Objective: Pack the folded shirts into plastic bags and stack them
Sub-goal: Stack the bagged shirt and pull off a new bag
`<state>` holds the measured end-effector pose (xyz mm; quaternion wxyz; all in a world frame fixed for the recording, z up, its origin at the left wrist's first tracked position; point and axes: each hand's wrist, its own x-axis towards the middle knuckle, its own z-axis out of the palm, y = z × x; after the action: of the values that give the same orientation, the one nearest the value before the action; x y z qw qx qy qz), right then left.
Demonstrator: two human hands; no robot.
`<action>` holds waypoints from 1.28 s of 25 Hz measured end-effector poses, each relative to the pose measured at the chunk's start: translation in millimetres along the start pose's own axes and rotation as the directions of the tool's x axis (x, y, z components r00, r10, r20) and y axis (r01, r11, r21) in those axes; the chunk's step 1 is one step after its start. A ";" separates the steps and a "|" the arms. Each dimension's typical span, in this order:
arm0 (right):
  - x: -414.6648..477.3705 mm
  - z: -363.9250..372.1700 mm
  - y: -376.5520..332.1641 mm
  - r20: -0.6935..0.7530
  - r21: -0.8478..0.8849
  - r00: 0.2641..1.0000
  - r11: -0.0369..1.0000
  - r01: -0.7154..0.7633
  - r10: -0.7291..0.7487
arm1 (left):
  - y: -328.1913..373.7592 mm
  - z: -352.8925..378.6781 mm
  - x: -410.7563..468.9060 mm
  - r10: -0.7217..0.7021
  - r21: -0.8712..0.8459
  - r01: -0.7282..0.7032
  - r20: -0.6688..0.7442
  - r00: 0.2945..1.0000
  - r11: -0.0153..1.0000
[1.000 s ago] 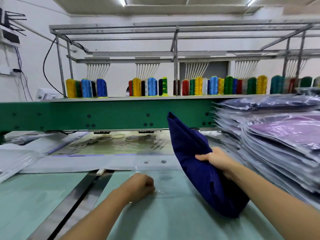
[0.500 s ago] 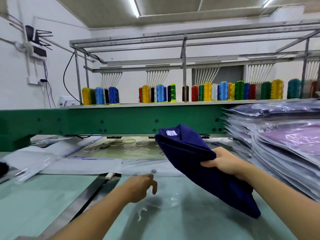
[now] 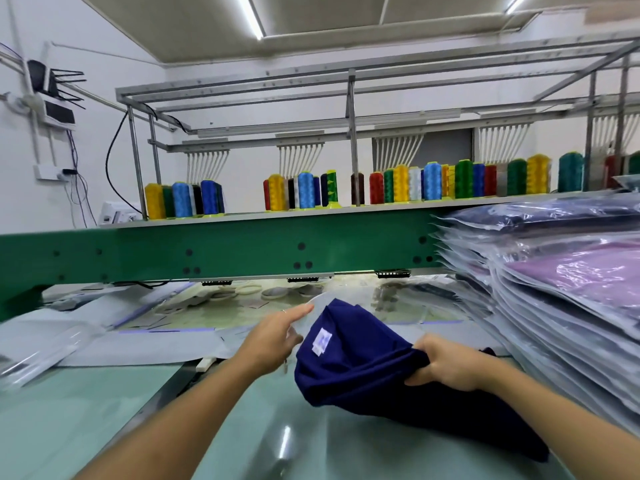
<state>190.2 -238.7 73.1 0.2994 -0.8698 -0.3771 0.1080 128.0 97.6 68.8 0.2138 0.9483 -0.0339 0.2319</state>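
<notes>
A folded navy shirt (image 3: 360, 372) with a white neck label hangs over the pale green table (image 3: 86, 410), collar end pointing away from me. My right hand (image 3: 446, 363) grips its right side. My left hand (image 3: 277, 336) holds up the edge of a clear plastic bag (image 3: 320, 297) just left of the shirt's collar; the bag's body lies on the table below and is hard to make out. At the right stands a tall stack of bagged shirts (image 3: 568, 282), dark and purple ones.
A green machine beam (image 3: 214, 251) crosses the view behind the table, with thread cones (image 3: 401, 183) on the shelf above. Loose plastic bags and sheets (image 3: 48, 341) lie at the left. A metal rail (image 3: 162, 393) runs diagonally across the table.
My left hand lifted off the table and raised the bag's edge. My right hand lowered the shirt and turned it flatter, bringing the collar end towards the bag's mouth.
</notes>
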 end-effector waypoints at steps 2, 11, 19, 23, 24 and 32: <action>1.0 0.4 3.6 0.005 -0.018 1.000 1.000 -0.019 0.019 | 7.3 -3.1 1.1 0.094 0.099 -0.090 -0.030 0.995 0.991; 11.4 -4.4 -2.3 -0.143 -0.203 0.973 0.957 -0.207 0.180 | 47.2 -4.3 1.9 0.219 0.160 -0.243 0.157 0.963 0.957; 24.9 9.7 -51.6 -0.263 -0.479 0.959 0.849 -0.223 0.103 | 115.0 14.8 13.4 0.158 0.237 -0.169 0.065 0.985 0.957; 32.4 37.8 -61.1 -0.281 -0.471 0.957 0.857 -0.208 0.078 | 137.1 15.5 34.3 -0.083 0.471 0.095 -0.047 0.995 0.877; 34.6 43.8 -62.3 -0.284 -0.473 0.955 0.855 -0.212 0.080 | 138.5 16.6 37.4 -0.101 0.482 0.104 -0.033 0.994 0.870; 45.6 43.3 -53.6 -0.285 -0.140 0.946 0.970 -0.197 0.151 | 153.2 19.7 10.1 0.486 0.069 -0.491 0.084 0.870 0.868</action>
<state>172.2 -158.1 72.6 0.2639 -0.9283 -0.2615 -0.0186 120.3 -49.1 117.3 0.1052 0.9243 -0.2692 0.2492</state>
